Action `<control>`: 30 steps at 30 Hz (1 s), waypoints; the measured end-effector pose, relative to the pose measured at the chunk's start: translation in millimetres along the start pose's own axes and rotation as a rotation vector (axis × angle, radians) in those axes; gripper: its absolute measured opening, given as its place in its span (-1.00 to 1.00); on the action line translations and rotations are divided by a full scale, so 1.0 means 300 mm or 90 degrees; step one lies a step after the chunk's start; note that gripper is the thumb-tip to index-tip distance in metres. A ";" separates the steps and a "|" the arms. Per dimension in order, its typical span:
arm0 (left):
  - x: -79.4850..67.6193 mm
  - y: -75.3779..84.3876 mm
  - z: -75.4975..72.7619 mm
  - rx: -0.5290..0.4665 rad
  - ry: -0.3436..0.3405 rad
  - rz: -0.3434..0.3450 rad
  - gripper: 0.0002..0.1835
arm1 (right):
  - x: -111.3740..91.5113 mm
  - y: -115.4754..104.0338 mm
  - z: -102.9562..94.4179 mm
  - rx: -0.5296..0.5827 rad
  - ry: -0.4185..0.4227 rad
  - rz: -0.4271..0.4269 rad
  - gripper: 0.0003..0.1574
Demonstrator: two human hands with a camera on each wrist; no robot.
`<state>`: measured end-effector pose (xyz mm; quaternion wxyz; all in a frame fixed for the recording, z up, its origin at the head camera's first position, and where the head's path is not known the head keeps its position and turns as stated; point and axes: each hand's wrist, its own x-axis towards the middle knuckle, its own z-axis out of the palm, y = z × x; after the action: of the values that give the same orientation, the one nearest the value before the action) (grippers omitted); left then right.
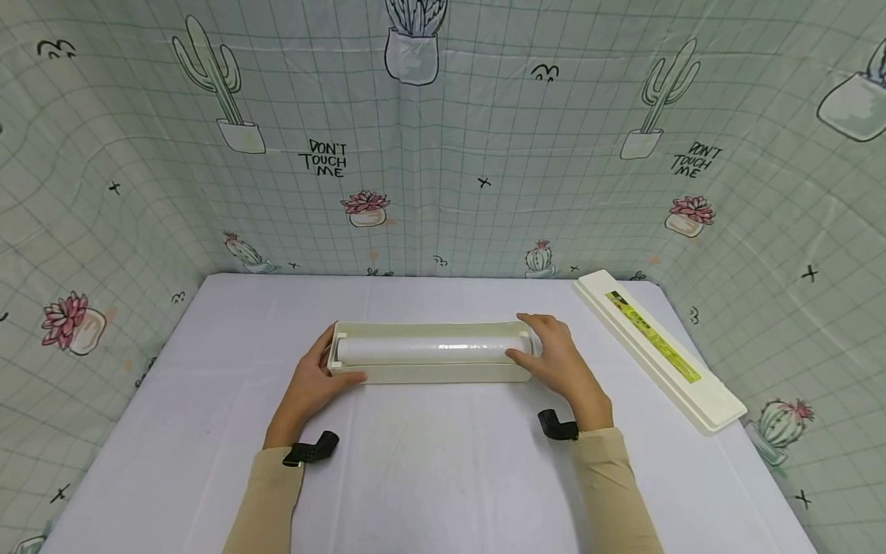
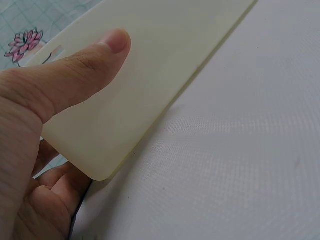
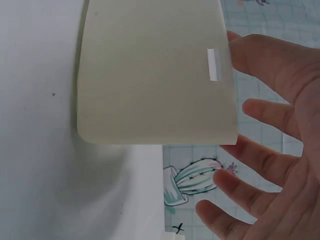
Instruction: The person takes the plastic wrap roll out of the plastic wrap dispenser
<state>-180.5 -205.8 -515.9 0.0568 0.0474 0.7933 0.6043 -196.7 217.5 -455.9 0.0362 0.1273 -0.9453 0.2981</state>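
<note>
Cream plastic is used for the long box, which is found in the middle of the desk. Its top is left open, and a white roll is seen lying inside, along its length. A small slot is cut in the front wall near the right end. Whether the box is lifted a little cannot be told.

The left end is held by the left hand. The thumb is laid flat on the front wall, and the other fingers are bent round the end. The right hand is held wide at the right end. Its thumb is put over the rim by the end of the roll, and its fingers are spread out behind and past the corner. How hard the box is touched there cannot be told.

A pale lid is set slantwise on the right side of the desk, well apart from the box. A yellow label is stuck along it. A black strap is worn on the left wrist, and tan sleeves are worn on both arms. Behind, a cloth is printed with squares and cactus pots.
</note>
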 end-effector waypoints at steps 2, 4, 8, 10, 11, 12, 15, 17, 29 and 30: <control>0.000 0.001 0.000 0.001 0.000 -0.001 0.24 | 0.002 -0.001 0.008 0.000 0.006 -0.009 -0.21; 0.001 0.002 0.000 0.001 0.000 -0.001 0.25 | 0.004 0.001 0.015 -0.001 0.011 -0.020 -0.27; 0.002 0.001 0.000 0.003 -0.001 0.000 0.25 | 0.007 0.003 0.024 -0.003 0.015 -0.038 -0.34; 0.003 -0.001 0.000 0.002 0.000 0.002 0.24 | 0.008 0.001 0.024 -0.001 0.014 -0.042 -0.35; 0.004 -0.002 0.000 0.002 0.000 0.003 0.24 | 0.009 0.001 0.023 -0.001 0.014 -0.045 -0.36; 0.004 -0.004 0.000 0.003 0.000 0.004 0.24 | 0.009 -0.001 0.022 -0.001 0.013 -0.047 -0.36; 0.006 -0.008 0.001 0.003 0.001 0.007 0.24 | 0.012 -0.003 0.021 0.001 0.003 -0.051 -0.35; 0.007 -0.008 0.001 0.003 0.001 0.008 0.24 | 0.014 -0.002 0.021 0.000 -0.004 -0.053 -0.36; 0.003 -0.002 0.000 0.006 0.003 -0.003 0.25 | 0.018 -0.001 0.029 0.027 -0.026 -0.034 -0.35; 0.003 -0.001 0.000 0.007 0.004 -0.003 0.25 | 0.019 0.000 0.030 0.027 -0.026 -0.035 -0.36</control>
<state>-181.4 -205.7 -516.3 0.0560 0.0439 0.7970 0.5998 -201.9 211.1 -462.4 0.0221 0.1602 -0.9354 0.3143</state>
